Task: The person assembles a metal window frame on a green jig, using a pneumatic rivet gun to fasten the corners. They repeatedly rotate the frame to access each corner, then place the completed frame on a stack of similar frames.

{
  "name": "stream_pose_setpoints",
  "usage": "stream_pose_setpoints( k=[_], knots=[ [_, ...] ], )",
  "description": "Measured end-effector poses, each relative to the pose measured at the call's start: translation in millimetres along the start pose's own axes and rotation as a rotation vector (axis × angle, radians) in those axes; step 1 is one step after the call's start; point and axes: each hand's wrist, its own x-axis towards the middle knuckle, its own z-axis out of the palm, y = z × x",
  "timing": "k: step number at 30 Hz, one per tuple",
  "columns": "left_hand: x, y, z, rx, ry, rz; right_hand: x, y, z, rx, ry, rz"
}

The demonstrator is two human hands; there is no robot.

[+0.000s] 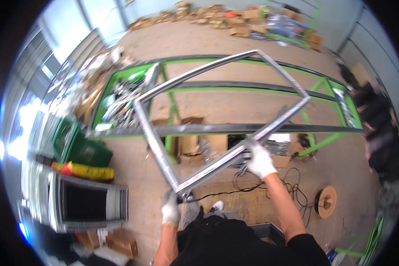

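A rectangular grey-white window frame (pixel 221 163), with an open middle, is held tilted in the air above a green metal workbench (pixel 199 129). My left hand (pixel 170 208), in a white glove, is closed at the frame's nearest corner. A small dark item shows beside those fingers, too blurred to name. My gloved right hand (pixel 259 159) grips the frame's near right side, fingers wrapped under it. A greyish metallic piece (pixel 244 165) shows by the right fingers; its kind is unclear. The frame's far corner reaches over the bench's far rail.
Metal pieces (pixel 124 99) fill the bench's left tray. Cardboard boxes (pixel 190 144) sit beneath the bench. At left stand a green bin (pixel 86 148) and stacked frames (pixel 93 201). Black cable (pixel 292 190) and a spool (pixel 326 202) lie on the floor at right. Cartons (pixel 213 15) line the back wall.
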Motion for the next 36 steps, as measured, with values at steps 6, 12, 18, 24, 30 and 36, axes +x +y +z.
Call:
stream_pose_setpoints(
  k=[6,12,18,24,30,36],
  knots=[
    [40,-12,-30,-0.13,0.038,0.065,17,-27,1,-0.019,-0.212,0.104],
    [88,6,-57,-0.07,0.0,0.113,-10,-42,9,0.186,-0.114,0.229],
    [149,47,-30,0.135,-0.155,0.121,-18,-58,0,0.487,0.098,0.352],
    [172,59,26,0.113,-0.277,0.084,-41,-117,-5,1.244,-0.381,0.639],
    [162,62,24,0.052,-0.598,-0.04,-63,-155,46,1.698,-0.444,1.162],
    [151,66,12,-0.032,-0.705,-0.161,-87,-176,61,1.578,-0.491,0.87]
  ],
)
